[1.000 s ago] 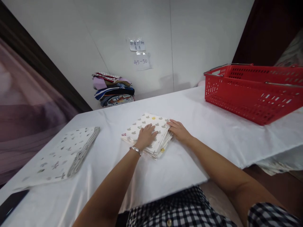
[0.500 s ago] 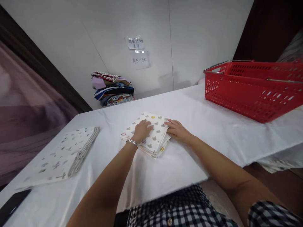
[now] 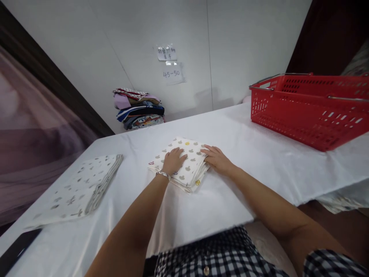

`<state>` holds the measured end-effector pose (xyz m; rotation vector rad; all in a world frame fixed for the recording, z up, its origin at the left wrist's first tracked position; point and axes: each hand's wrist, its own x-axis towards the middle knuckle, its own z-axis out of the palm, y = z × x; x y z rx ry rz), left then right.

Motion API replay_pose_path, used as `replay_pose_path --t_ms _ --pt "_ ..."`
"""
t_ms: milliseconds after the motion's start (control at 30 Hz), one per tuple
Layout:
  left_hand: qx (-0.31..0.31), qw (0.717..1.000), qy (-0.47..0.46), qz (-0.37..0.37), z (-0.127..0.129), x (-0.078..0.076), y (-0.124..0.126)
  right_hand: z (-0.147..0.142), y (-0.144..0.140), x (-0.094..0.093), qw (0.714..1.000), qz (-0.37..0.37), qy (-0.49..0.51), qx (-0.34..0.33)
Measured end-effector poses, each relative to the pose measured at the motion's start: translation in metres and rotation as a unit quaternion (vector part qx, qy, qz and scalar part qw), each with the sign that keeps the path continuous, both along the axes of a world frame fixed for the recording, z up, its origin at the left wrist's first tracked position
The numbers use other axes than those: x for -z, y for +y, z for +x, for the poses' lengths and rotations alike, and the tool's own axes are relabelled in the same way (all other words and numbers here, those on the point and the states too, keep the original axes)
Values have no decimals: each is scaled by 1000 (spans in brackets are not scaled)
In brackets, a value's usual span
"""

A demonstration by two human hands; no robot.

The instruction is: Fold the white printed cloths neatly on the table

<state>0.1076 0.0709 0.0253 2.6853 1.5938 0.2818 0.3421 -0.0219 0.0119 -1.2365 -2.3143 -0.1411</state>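
Your left hand (image 3: 173,161) lies flat atop the soft, light folded cloth (image 3: 184,163), right hand (image 3: 216,159) open against its edge; neither grasps; lift by the layered edge.

The red basket (image 3: 311,111) runs off the right edge, its far end unseen. A dark flat object (image 3: 17,252) is clipped at the bottom-left corner, unidentifiable. Writing on the upper wall note (image 3: 167,53) is too small to read. The left hand (image 3: 173,161) covers part of the folded cloth (image 3: 184,163).
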Motion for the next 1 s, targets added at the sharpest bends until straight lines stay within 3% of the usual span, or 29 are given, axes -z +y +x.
replay_pose_path --t_ms 233,367,733,1000 --pt "-20 997 -3 -79 1 -10 2 4 0 1 1000 6 -9 -13" --pt "-31 996 -5 -78 8 -16 3 -3 1 3 1000 22 -14 -15" --pt "-17 998 28 -57 16 4 4 -9 -4 -1 998 9 0 -54" --pt "-4 996 23 -92 17 -6 8 -12 -4 1 998 21 -8 -58"
